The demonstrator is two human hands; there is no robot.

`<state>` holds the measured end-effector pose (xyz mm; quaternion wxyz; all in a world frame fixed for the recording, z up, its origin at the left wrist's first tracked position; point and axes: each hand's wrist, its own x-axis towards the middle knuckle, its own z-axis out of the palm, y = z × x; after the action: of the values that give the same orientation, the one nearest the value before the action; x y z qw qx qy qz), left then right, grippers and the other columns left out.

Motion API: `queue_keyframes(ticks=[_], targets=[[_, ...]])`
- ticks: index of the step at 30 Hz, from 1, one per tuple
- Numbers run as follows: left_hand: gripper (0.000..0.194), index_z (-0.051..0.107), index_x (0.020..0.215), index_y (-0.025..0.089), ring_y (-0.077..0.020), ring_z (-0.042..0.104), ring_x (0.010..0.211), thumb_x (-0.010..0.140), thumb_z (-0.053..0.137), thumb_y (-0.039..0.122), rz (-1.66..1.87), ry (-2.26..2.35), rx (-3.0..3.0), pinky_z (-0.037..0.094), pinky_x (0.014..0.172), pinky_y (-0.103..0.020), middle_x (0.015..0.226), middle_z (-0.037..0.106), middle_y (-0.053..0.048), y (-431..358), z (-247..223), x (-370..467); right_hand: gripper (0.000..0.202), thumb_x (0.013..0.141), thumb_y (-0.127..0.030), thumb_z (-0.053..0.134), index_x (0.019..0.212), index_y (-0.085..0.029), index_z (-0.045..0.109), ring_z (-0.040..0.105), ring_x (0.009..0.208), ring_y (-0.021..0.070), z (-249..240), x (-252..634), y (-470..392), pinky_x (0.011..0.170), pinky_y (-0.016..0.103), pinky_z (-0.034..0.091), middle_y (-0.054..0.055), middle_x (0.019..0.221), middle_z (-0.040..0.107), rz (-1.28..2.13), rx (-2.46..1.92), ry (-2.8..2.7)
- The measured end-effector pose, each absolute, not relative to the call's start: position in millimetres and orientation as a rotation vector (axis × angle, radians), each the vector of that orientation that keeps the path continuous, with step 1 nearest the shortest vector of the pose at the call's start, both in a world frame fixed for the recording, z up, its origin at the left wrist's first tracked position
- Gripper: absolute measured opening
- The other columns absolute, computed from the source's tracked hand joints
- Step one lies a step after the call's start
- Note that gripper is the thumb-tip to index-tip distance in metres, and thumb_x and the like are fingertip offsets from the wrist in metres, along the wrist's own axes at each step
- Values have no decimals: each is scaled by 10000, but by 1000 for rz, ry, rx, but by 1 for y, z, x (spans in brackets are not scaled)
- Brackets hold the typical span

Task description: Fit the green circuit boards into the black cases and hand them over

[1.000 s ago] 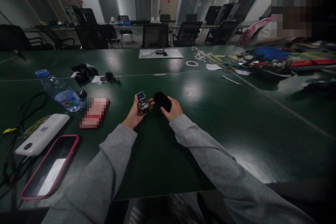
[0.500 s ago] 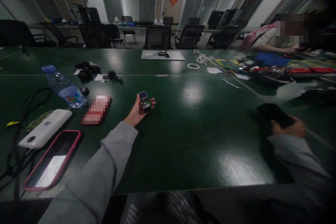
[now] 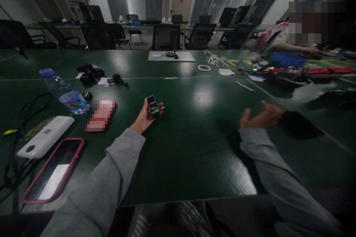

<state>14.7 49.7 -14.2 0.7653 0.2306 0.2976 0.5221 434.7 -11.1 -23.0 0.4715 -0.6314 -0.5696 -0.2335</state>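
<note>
My left hand holds a small circuit board with a little dark screen at its top, the fingers curled round it from below. It is held just above the green table. Off to the right, my right hand is in the air, slightly smeared by motion, with thumb and fingers apart and nothing between them. Beside its fingertips, a flat black object lies on the table; its kind is too dark to make out.
On the left are a water bottle, a white power bank, a red-edged phone and a pink item. A wrench, a white ring and tangled cables lie farther off. Another person sits at the back right.
My right hand has let go of the black object and moved left, its fingers now spread. The black object stays on the table. My left hand keeps the circuit board in nearly the same spot.
</note>
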Motion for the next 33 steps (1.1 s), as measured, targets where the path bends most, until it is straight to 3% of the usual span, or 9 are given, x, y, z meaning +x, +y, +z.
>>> queue_keyframes(ticks=[2,4,9,15,19,23,28,31,33], targets=[[561,545,1239,141,-242,663,1074,909,474,588,1134,668,500,522,929,-382,1218,662,-161,49,-13,16,523,871,-399,486,1336,-162,452,438,1177,352,-31,367,10,950,619,372,174,1219,442,-679,-1394,-1519],[543,569,1189,144,-234,677,1030,909,462,597,1134,685,500,528,900,-369,1180,681,-147,49,-12,16,485,905,-392,468,1340,-178,444,462,1180,308,-34,292,18,969,538,407,149,1254,460,-610,-1232,-1791],[518,642,1056,149,-208,697,872,921,427,600,1110,718,493,539,790,-339,962,730,-112,49,-13,17,456,958,-437,463,1370,-241,462,322,1355,300,-33,171,15,1087,476,362,107,1448,348,-275,-1098,-2190],[494,661,1015,137,-210,687,846,931,431,566,1129,734,466,530,762,-334,897,721,-111,44,-2,22,471,952,-367,463,1393,-204,441,436,1258,274,-35,167,35,1028,456,461,138,1441,334,-17,-1036,-2177],[433,646,988,149,-172,667,770,951,425,520,1160,734,447,520,727,-299,810,698,-70,40,6,24,490,946,-208,327,1433,-189,380,415,1297,227,-36,171,39,1098,425,429,123,1405,378,153,-936,-2116],[422,630,1035,152,-176,657,801,942,447,521,1172,718,455,501,827,-321,831,686,-70,37,10,23,503,922,-183,310,1410,-205,431,446,1283,203,-39,173,43,1118,393,413,102,1373,420,282,-929,-1965],[458,595,1179,162,-191,644,937,917,500,526,1157,702,546,471,900,-327,1019,686,-96,34,15,24,464,913,-289,347,1335,-193,515,513,1215,229,-43,177,50,1098,435,414,101,1292,529,472,-1026,-1707],[464,602,1192,167,-219,611,1069,910,512,525,1143,700,640,461,915,-327,1171,657,-116,29,15,30,487,930,-473,401,1296,-175,520,536,1191,247,-46,177,54,1074,449,420,118,1273,562,564,-1094,-1541],[458,607,1200,174,-231,578,1140,909,519,517,1137,723,695,453,924,-321,1267,619,-119,26,15,35,620,851,-611,528,1279,-162,510,553,1161,264,-49,178,56,1045,454,438,140,1260,565,596,-1130,-1487]])
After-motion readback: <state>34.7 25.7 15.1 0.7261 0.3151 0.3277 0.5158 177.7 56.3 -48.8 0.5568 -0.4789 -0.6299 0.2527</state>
